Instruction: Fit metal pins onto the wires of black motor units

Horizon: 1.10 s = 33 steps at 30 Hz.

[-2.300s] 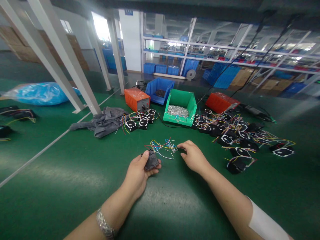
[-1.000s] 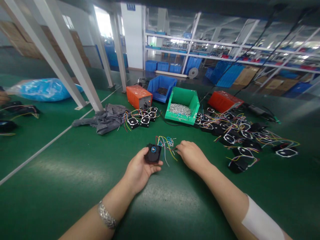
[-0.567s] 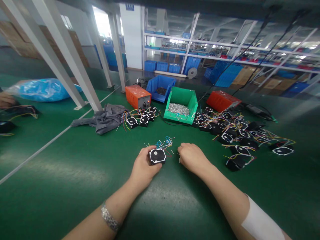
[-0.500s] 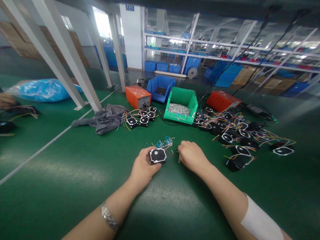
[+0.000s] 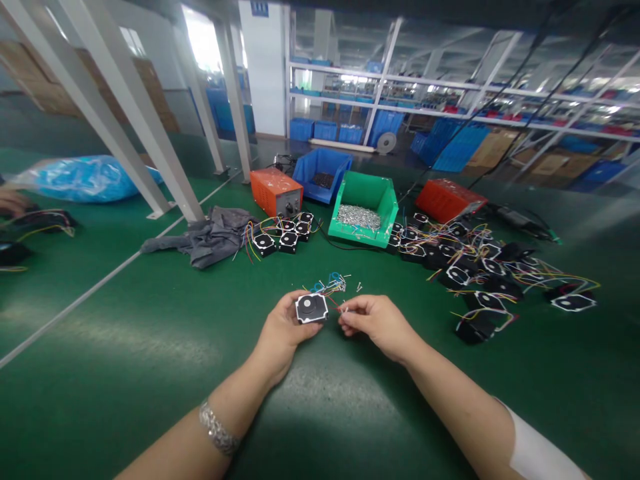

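My left hand (image 5: 283,333) grips a small square motor (image 5: 311,308) by its sides, thumb in front and fingers behind. Its black face has white corners and a pale round centre. Just to the right, my right hand (image 5: 373,323) is closed in a pinch on a small silver screw (image 5: 345,309), mostly covered by the fingertips. A red wire from the motor runs towards those fingers. Behind the motor lies a small pile of loose screws (image 5: 343,285) among blue ties and coloured wires.
A green bin (image 5: 345,230) of silver screws stands ahead, beside a blue bin (image 5: 313,190) with dark parts. Orange boxes (image 5: 275,191) flank them. Wired motors (image 5: 485,300) crowd the right; several more sit by a grey cloth (image 5: 215,237). Another person's hand (image 5: 13,200) shows far left.
My right hand has moved left, closer to the motor, and turned so its pinching fingertips show. The motor in my left hand has shifted slightly left and tilted a little.
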Each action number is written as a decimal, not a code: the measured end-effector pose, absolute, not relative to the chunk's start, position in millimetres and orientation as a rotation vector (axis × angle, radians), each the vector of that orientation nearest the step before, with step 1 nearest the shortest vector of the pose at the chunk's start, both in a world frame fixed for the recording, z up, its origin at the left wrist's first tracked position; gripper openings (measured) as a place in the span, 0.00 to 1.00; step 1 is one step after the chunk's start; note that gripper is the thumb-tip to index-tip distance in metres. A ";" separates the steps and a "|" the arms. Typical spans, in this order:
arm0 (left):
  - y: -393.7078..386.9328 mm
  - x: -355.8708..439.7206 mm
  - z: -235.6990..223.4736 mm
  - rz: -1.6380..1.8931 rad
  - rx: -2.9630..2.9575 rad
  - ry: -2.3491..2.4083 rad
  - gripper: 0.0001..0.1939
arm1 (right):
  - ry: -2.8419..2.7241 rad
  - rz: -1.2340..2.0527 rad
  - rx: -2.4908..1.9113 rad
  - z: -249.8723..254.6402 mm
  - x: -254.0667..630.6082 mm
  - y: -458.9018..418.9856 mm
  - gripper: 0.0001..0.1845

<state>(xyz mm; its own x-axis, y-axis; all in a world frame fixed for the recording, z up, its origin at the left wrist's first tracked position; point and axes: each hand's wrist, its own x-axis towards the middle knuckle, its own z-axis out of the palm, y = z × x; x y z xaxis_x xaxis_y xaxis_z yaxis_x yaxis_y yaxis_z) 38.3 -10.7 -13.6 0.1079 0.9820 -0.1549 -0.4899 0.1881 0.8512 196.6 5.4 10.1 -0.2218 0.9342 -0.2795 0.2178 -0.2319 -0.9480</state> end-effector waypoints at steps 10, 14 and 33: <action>-10.5 38.4 -13.3 1.238 0.737 0.863 0.24 | -1.195 1.718 -1.304 4.8 191.0 0.4 0.10; -10.6 38.9 -15.0 1.242 0.776 0.854 0.23 | -1.135 1.727 -1.253 4.8 188.0 -0.8 0.13; -13.1 42.6 -16.9 1.261 0.890 0.878 0.22 | -1.041 1.553 -1.277 4.2 177.4 -4.5 0.18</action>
<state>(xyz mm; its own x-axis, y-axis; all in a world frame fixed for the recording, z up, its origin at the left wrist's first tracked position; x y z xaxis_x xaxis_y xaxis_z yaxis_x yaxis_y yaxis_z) 42.6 -13.1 -16.9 0.0991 0.9935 -0.0555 -0.3969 0.0906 0.9134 177.4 -4.5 4.2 -0.1173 0.9528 -0.2801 -0.1030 -0.2922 -0.9508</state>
